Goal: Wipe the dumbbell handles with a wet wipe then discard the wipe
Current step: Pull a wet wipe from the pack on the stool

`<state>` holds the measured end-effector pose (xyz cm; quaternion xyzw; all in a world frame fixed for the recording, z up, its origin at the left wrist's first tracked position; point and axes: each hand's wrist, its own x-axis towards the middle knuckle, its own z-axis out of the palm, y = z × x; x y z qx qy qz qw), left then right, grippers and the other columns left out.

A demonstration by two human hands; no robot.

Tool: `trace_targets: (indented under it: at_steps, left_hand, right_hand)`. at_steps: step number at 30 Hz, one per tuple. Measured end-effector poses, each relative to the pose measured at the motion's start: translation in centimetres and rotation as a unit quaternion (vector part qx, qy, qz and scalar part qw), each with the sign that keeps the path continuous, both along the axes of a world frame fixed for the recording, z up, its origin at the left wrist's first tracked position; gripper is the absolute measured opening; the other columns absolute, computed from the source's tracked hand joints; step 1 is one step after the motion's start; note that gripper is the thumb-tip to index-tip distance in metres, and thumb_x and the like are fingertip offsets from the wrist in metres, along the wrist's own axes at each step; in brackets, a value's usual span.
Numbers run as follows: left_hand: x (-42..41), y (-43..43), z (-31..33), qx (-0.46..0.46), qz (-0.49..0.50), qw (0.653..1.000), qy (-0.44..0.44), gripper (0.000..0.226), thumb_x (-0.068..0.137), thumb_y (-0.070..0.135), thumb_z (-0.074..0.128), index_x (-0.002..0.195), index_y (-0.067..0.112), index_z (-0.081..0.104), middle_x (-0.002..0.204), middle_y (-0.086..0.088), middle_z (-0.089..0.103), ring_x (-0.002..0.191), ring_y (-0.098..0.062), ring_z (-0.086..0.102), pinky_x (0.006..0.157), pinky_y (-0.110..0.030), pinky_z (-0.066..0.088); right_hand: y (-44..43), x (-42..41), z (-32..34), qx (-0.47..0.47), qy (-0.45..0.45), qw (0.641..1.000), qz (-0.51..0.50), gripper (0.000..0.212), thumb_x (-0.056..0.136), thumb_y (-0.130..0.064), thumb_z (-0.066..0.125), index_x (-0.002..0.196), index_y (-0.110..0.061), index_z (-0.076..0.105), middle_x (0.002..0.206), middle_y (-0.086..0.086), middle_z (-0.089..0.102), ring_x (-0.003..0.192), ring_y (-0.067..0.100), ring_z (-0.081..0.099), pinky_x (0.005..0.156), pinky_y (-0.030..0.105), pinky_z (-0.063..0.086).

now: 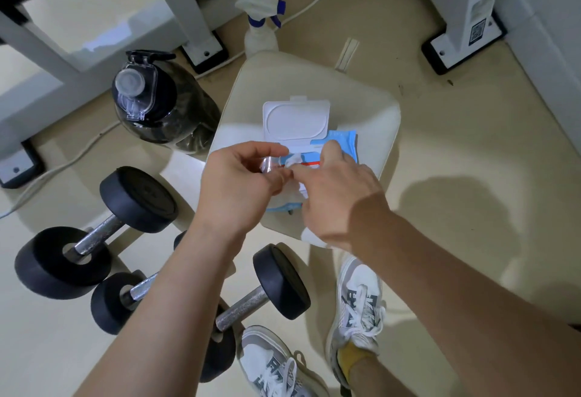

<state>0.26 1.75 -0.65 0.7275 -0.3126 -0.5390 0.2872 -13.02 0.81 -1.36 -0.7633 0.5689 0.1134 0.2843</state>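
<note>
**Drawing a wet wipe from the pack, with the dumbbells lying low and to the left**

Both hands are working at the mouth of the wipe pack (342, 141), which is lying on a cream stool cushion (314, 82) with its white lid (297, 119) flipped open away from the person. The left hand (239, 185) is pinching a clear seal flap (268, 163) with curled fingers. The right hand (339, 198) is closing thumb and fingers on a tuft of wet wipe (294, 161) that is standing up at the opening between the two hands. How much of the sheet is free cannot be told.

Three dumbbells are lying on the floor below and left of the stool. The near dumbbell (242, 305) is running its steel handle diagonally up to the right, under the left forearm. The middle dumbbell (141, 291) and the far dumbbell (100, 234) are lying roughly parallel to it. The left hand is nearer to all three, so the wipe will probably have to travel down and leftward. A dark water jug (163, 113) is standing just beside the stool, and a spray bottle (261, 28) is standing beyond it. Two sneakers (358, 299) are planted near the closest weight.
</note>
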Motion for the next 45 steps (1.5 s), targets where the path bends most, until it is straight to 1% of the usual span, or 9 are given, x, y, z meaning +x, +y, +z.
trace_targets:
  at_steps: [5,9,16,21,27,31,36,40,45]
  left_hand:
    - [0.0,0.4,-0.3,0.004,0.045,0.998,0.032,0.023,0.081,-0.002,0.071,0.092,0.017,0.074,0.076,-0.008,0.068,0.071,-0.02,0.062,0.082,-0.043,0.058]
    - [0.1,0.7,-0.5,-0.004,0.062,0.997,0.043,0.022,0.081,-0.001,0.071,0.093,0.017,0.074,0.076,-0.01,0.068,0.07,-0.02,0.063,0.082,-0.041,0.058]
    - [-1.6,1.2,-0.4,-0.067,0.007,0.996,-0.051,0.022,0.083,0.003,0.068,0.095,0.021,0.068,0.079,-0.001,0.071,0.074,-0.011,0.068,0.073,-0.022,0.053]
    - [-2.2,2.0,-1.2,-0.074,-0.175,0.97,-0.153,0.023,0.085,0.017,0.054,0.097,0.023,0.072,0.092,0.01,0.07,0.084,-0.01,0.061,0.082,-0.022,0.046]
    - [-2.9,3.3,-2.0,-0.135,-0.434,0.83,-0.325,0.056,0.064,0.015,0.04,0.115,0.018,0.062,0.114,-0.003,0.057,0.094,-0.029,0.047,0.067,-0.035,0.043]
    - [-1.0,1.1,-0.6,-0.156,-0.221,0.933,-0.237,0.045,0.073,0.009,0.046,0.113,0.021,0.064,0.112,0.001,0.055,0.1,-0.023,0.055,0.084,-0.031,0.046]
    - [-1.5,-3.3,0.8,-0.168,-0.19,0.95,-0.183,0.055,0.083,0.028,0.057,0.136,0.023,0.047,0.118,0.002,0.057,0.11,-0.015,0.05,0.091,-0.024,0.038]
    - [-1.7,-0.6,-0.5,-0.207,-0.261,0.909,-0.25,0.024,0.086,0.04,0.056,0.087,0.024,0.074,0.085,0.005,0.064,0.087,-0.019,0.056,0.076,-0.024,0.038]
    - [-0.1,3.8,-3.6,-0.233,-0.352,0.82,-0.388,0.019,0.084,0.017,0.055,0.092,0.018,0.072,0.111,-0.004,0.064,0.099,-0.025,0.052,0.082,-0.027,0.043]
  right_hand:
    - [0.7,-2.1,0.4,0.005,-0.241,0.954,-0.179,0.052,0.076,-0.013,0.042,0.117,-0.037,0.062,0.106,-0.003,0.046,0.089,0.025,0.053,0.08,0.033,0.046]
    - [1.1,-1.7,-0.1,-0.026,-0.125,0.988,-0.083,0.058,0.071,-0.021,0.038,0.126,-0.031,0.056,0.112,0.0,0.045,0.074,0.022,0.043,0.078,0.032,0.041]
    - [1.0,-0.1,-0.7,0.025,0.009,1.0,-0.014,0.037,0.084,-0.027,0.048,0.12,-0.037,0.047,0.098,0.001,0.028,0.099,0.026,0.047,0.08,0.035,0.027]
    - [1.5,-3.3,-0.8,0.093,-0.291,0.9,-0.312,0.05,0.084,-0.001,0.05,0.12,-0.033,0.062,0.114,0.001,0.059,0.099,0.016,0.056,0.083,0.019,0.042]
    - [3.0,-4.1,-2.1,-0.032,-0.145,0.982,-0.117,0.064,0.072,-0.023,0.043,0.133,-0.044,0.043,0.104,-0.004,0.045,0.077,0.018,0.051,0.077,0.035,0.044]
    - [3.6,-4.5,-3.4,-0.108,-0.027,0.993,-0.029,0.064,0.068,-0.018,0.052,0.128,-0.037,0.051,0.1,0.0,0.046,0.081,0.022,0.056,0.068,0.03,0.024]
    - [3.3,-4.9,-3.3,-0.055,-0.065,0.996,-0.023,0.044,0.072,-0.016,0.05,0.111,-0.037,0.048,0.107,0.001,0.044,0.08,0.022,0.053,0.065,0.027,0.03]
    - [2.2,-6.6,-1.7,-0.041,-0.237,0.941,-0.24,0.048,0.076,0.0,0.052,0.115,-0.026,0.061,0.111,-0.001,0.05,0.084,0.02,0.057,0.067,0.016,0.041]
    - [3.5,-4.9,-0.5,-0.148,-0.057,0.987,0.014,0.065,0.064,-0.011,0.037,0.126,-0.021,0.057,0.109,0.006,0.057,0.071,0.025,0.058,0.061,0.032,0.041]
